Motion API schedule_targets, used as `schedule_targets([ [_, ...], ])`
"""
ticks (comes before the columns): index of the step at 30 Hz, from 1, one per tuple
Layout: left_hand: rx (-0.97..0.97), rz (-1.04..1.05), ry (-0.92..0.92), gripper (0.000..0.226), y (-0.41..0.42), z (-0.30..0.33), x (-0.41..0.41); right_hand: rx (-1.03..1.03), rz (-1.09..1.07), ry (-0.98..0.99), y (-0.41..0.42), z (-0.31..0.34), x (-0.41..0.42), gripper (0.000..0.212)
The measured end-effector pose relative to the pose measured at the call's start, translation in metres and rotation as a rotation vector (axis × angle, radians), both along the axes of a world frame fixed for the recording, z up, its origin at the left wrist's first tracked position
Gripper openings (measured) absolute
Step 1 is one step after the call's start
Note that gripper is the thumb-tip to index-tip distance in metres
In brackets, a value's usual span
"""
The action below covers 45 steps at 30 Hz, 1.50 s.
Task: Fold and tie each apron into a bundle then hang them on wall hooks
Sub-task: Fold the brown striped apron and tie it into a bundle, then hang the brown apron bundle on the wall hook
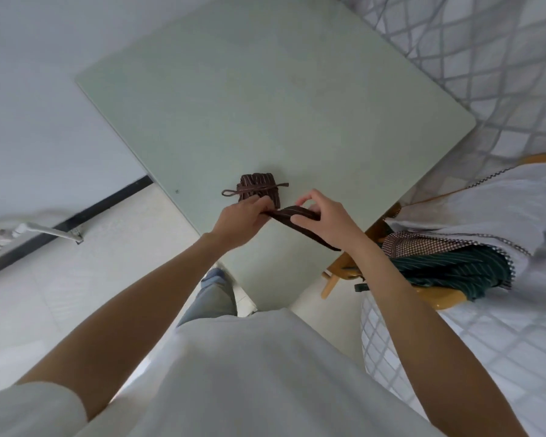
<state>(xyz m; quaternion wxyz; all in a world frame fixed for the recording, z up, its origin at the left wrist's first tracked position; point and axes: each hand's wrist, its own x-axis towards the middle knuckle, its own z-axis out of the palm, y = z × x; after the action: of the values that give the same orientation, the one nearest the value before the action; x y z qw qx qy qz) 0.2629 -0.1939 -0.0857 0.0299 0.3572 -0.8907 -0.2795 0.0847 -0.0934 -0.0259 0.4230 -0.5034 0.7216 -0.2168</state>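
A brown striped bundle (259, 187) lies on the pale green desk (265, 99), near its front edge, tied across the middle with a thin brown cord whose ends trail out to the left and right. Just in front of it, both hands hold a flat brown striped strap (300, 216) above the desk. The left hand (240, 219) grips one end of the strap with curled fingers, its knuckles just beside the bundle. The right hand (325, 219) pinches the strap further along, thumb underneath and forefinger raised above it; the strap runs on under the right wrist and ends by the desk's edge. Whether the strap is joined to the bundle cannot be told, since the left hand covers that spot.

To the right, a wooden chair (438, 298) carries more aprons: a dark green striped one (454, 272), a brown checked one (423, 244) on top of it, and a white one (486, 209) draped over the chair's back. Behind the chair lies a white quilt (501, 74) with a grey lattice pattern. The person wears a white shirt and blue jeans.
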Motion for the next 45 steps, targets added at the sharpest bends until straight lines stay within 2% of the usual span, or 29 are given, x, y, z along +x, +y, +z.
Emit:
schedule_targets([
  [3, 0.089, 0.268, 0.124, 0.019, -0.028, 0.015, 0.023, -0.034, 0.158, 0.021, -0.017, 0.038, 0.000, 0.043],
  [6, 0.149, 0.378, 0.252, 0.013, -0.056, 0.031, 0.046, -0.217, 0.098, 0.015, -0.043, 0.067, 0.015, 0.028],
  [10, 0.294, 0.368, 0.423, 0.005, -0.089, 0.063, 0.075, -0.387, -0.041, -0.141, -0.093, 0.099, 0.053, 0.016],
  [12, 0.409, 0.366, 0.526, 0.006, -0.101, 0.078, 0.087, -0.421, -0.055, -0.144, -0.118, 0.109, 0.073, 0.015],
  [17, 0.468, 0.243, 0.681, 0.013, -0.139, 0.119, 0.131, -0.488, -0.115, -0.145, -0.173, 0.126, 0.131, 0.011],
  [23, 0.319, 0.044, 0.760, 0.010, -0.182, 0.170, 0.194, -0.520, -0.172, -0.138, -0.227, 0.153, 0.214, 0.001],
  [27, 0.166, 0.137, 0.784, 0.029, -0.201, 0.179, 0.229, -0.522, -0.200, -0.302, -0.254, 0.170, 0.260, 0.007],
  [30, 0.169, 0.236, 0.822, 0.024, -0.216, 0.186, 0.240, -0.490, -0.106, -0.370, -0.273, 0.188, 0.274, 0.018],
  [33, 0.210, 0.327, 0.898, 0.006, -0.240, 0.201, 0.245, -0.531, -0.041, -0.219, -0.291, 0.206, 0.277, 0.028],
  [36, 0.276, 0.308, 0.929, 0.010, -0.261, 0.224, 0.255, -0.707, -0.031, 0.173, -0.311, 0.224, 0.274, 0.017],
  [38, 0.271, 0.305, 0.917, 0.012, -0.273, 0.246, 0.267, -0.761, 0.020, 0.328, -0.328, 0.234, 0.273, 0.006],
  [41, 0.216, 0.312, 0.851, 0.018, -0.291, 0.281, 0.285, -0.850, 0.064, 0.397, -0.363, 0.250, 0.282, 0.011],
  [45, 0.069, 0.369, 0.766, 0.023, -0.314, 0.321, 0.312, -1.002, 0.199, 0.333, -0.405, 0.272, 0.306, 0.006],
])
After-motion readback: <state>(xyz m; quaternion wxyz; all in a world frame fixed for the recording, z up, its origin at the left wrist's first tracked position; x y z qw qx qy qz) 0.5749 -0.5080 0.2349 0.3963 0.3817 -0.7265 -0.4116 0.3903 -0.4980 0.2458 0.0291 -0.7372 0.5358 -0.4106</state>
